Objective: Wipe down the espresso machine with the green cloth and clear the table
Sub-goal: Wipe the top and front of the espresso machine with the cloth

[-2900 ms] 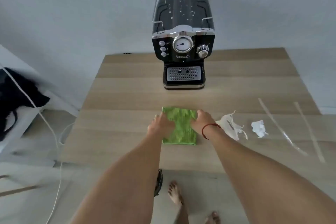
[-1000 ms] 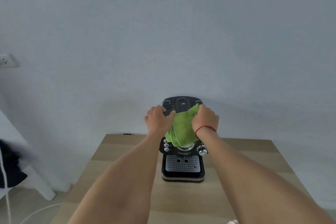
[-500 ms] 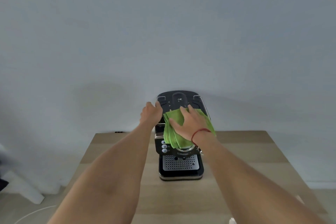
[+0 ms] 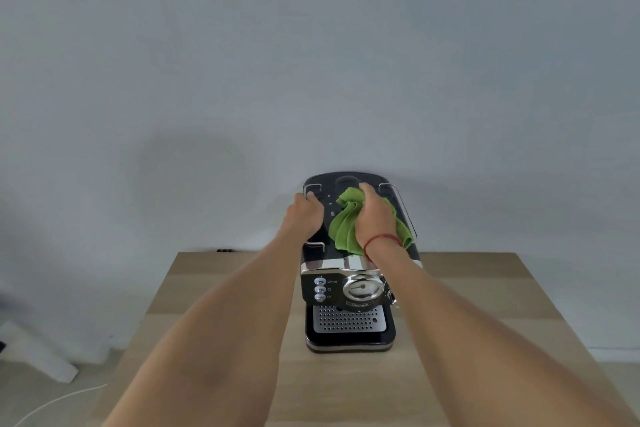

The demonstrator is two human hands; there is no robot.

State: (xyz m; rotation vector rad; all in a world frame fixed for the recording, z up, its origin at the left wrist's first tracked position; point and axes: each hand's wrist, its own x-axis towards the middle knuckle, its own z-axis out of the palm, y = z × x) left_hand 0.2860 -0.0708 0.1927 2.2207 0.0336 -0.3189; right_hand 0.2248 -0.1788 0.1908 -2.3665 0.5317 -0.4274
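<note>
- The espresso machine [image 4: 349, 265] stands at the middle of the tabletop's [image 4: 478, 291] far edge.
- The green cloth [image 4: 343, 227] lies bunched on the machine's top.
- The right hand [image 4: 375, 215] grips the cloth.
- The left hand [image 4: 306, 215] curls over the machine's top left rail.
- The nameplate [image 4: 359, 304] is too blurred to read.

Domestic room, sparsely furnished. Bare pale wall [image 4: 311, 45]. Light wood table [image 4: 491, 288] set against it, household espresso machine [image 4: 348, 319] on top. Loose white cable [image 4: 62, 399] on floor [image 4: 90, 371].
</note>
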